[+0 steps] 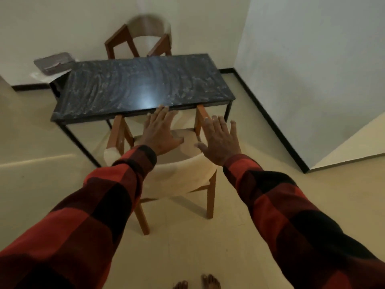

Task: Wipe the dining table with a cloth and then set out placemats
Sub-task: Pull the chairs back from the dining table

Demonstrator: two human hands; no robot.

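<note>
Head view, looking down and forward. The dining table (143,86) is sitting in the upper middle of the frame: a rectangular top of dark, glossy, marble-like stone with pale veining, on thin black metal legs. Its long axis is running left to right across the frame, tilted slightly so the left end sits lower. A bright glare spot is showing near the middle of its near edge.

At the table's far-left corner, in the upper left of the frame, a flat grey tray-like item (54,63) is resting over crumpled clear plastic; blur is hiding what it holds, so contents cannot be told.

A wooden chair (181,174) with a reddish-brown frame and a curved cream backrest is standing tucked under the near edge, lower middle. A second wooden chair (143,36) with a rounded back is standing at the far side, by the white wall.

The left hand (160,132) is reaching forward with fingers straight and spread, tips at the table's near edge, gripping nothing. The right hand (220,140) is extending just beside it, fingers splayed flat, also empty. Both arms are wearing red-and-black checked sleeves (291,205). Bare feet (210,282) are showing at the bottom edge on a beige floor.
</note>
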